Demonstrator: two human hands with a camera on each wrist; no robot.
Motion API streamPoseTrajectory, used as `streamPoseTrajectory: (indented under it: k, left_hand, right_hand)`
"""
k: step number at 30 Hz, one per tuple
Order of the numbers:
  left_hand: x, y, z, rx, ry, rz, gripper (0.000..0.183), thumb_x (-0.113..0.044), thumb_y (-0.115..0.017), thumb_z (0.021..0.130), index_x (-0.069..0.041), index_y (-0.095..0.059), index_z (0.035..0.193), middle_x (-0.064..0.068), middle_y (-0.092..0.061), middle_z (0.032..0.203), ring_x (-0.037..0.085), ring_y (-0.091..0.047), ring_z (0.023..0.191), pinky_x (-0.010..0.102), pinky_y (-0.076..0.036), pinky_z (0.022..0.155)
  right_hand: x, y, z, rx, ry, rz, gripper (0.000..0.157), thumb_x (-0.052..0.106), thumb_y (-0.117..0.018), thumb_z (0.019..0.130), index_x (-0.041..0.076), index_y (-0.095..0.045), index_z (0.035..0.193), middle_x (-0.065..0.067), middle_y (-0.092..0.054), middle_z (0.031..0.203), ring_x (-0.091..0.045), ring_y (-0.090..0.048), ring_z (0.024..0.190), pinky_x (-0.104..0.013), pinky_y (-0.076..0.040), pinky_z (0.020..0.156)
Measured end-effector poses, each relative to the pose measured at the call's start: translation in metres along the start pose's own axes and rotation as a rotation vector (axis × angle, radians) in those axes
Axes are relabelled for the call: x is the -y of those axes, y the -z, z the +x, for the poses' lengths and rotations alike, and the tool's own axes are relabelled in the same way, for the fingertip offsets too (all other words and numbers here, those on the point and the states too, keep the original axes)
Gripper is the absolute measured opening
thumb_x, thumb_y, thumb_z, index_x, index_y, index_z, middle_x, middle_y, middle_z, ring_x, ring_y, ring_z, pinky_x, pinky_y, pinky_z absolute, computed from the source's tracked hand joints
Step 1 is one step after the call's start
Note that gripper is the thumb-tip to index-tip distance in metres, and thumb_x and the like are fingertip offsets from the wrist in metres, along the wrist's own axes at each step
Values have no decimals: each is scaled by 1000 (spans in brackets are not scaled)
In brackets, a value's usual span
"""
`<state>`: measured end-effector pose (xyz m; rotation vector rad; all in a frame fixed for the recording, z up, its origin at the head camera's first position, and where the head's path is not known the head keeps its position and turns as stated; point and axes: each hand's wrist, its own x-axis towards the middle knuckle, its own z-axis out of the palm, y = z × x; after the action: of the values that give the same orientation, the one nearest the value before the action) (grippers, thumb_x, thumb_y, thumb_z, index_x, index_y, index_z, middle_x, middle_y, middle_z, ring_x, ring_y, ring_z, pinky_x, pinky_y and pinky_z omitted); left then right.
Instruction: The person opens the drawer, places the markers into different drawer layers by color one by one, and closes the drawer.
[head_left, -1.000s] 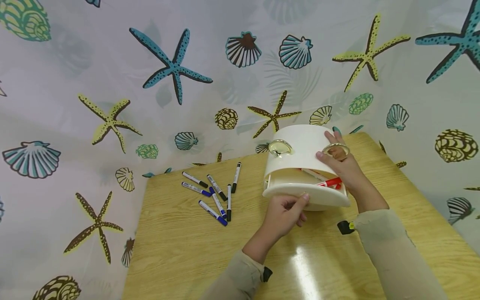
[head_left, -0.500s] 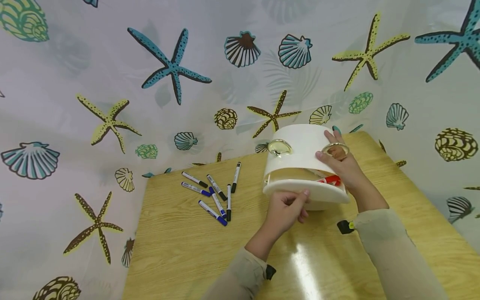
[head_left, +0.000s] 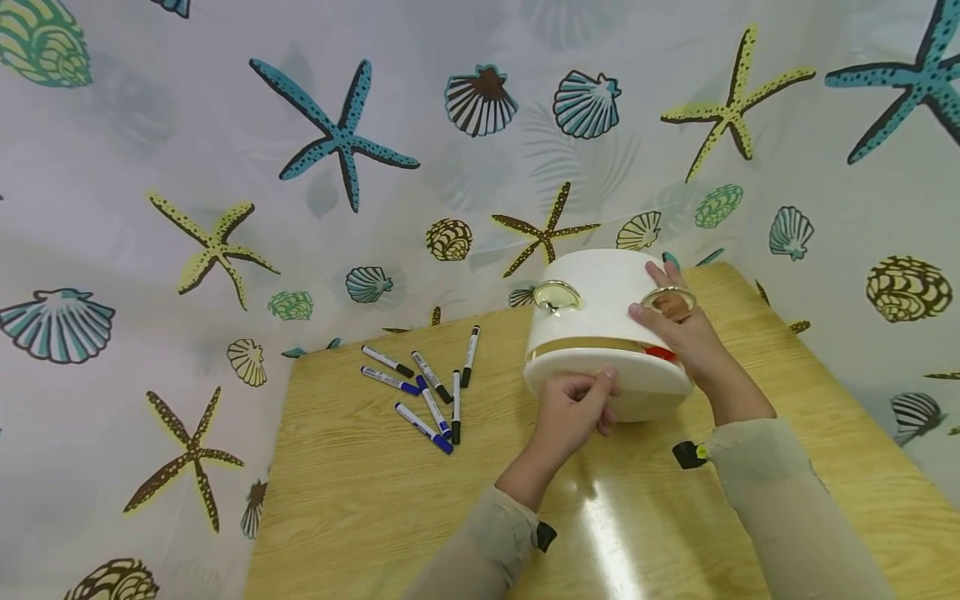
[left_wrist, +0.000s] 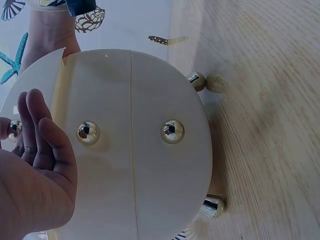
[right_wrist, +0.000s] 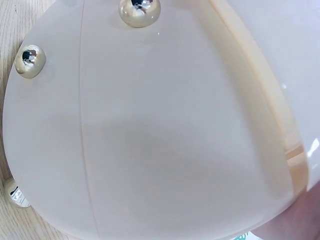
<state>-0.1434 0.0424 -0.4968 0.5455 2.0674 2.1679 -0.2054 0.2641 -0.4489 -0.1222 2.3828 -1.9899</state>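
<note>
A white rounded drawer box (head_left: 592, 287) with gold ring-shaped trims on its top stands on the wooden table. Its top drawer (head_left: 645, 375) is pulled out slightly, and a red marker (head_left: 660, 352) shows through the narrow gap. My left hand (head_left: 573, 408) pinches the small gold knob (left_wrist: 15, 129) of this drawer between thumb and finger. The right hand (head_left: 693, 337) rests along the box's right side, thumb and fingers spread on the white shell near a gold ring (head_left: 670, 302). Two lower drawers with round gold knobs (left_wrist: 172, 131) face the left wrist camera, shut.
Several black-capped and blue-capped markers (head_left: 431, 408) lie loosely on the table (head_left: 360, 517) left of the box. Behind the table hangs a curtain (head_left: 420, 183) printed with starfish and shells. Short gold feet (left_wrist: 212, 206) hold the box off the tabletop.
My left hand has pushed the top drawer inward, narrowing its opening. Most of the red marker has gone from sight. The right hand stays on the box's side.
</note>
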Motion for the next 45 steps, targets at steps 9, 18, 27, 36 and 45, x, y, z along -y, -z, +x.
streamPoseTrajectory:
  k: [9, 18, 27, 36, 45]
  left_hand:
    - [2, -4, 10, -34, 25, -41, 49, -36, -65, 106, 6, -78, 85, 13, -66, 58, 14, -60, 42, 38, -59, 44]
    - [4, -3, 18, -51, 50, -23, 49, -40, -64, 106, 3, -79, 86, 3, -66, 57, 16, -60, 42, 41, -59, 45]
    - [6, -3, 18, -54, 48, -32, 49, -40, -65, 105, 3, -78, 86, 3, -66, 57, 17, -60, 43, 28, -55, 43]
    - [12, 2, 13, -51, 83, -68, 54, -43, -68, 104, 8, -77, 88, 6, -65, 59, 13, -60, 46, 47, -62, 50]
    - [15, 4, 9, -45, 91, -85, 56, -43, -71, 102, 11, -76, 88, 4, -66, 61, 12, -60, 46, 39, -61, 49]
  right_hand:
    - [-3, 2, 0, 5, 15, -33, 28, 37, -69, 103, 9, -66, 106, 30, 4, 174, -4, 21, 162, -60, 6, 133]
    - [-1, 2, 2, -1, 7, -43, 32, 39, -69, 103, 8, -66, 108, 28, 3, 175, -4, 20, 161, -59, 12, 132]
    - [1, 1, 1, -16, 19, -21, 29, 37, -70, 102, 8, -67, 101, 25, -1, 176, -8, 18, 163, -58, 12, 132]
    - [0, 1, 1, -24, 27, -50, 33, 38, -70, 102, 6, -66, 100, 24, -3, 176, -7, 17, 163, -60, 11, 132]
    - [0, 0, -1, -24, 29, -30, 29, 35, -70, 103, 8, -64, 97, 24, -2, 177, -8, 17, 164, -59, 9, 133]
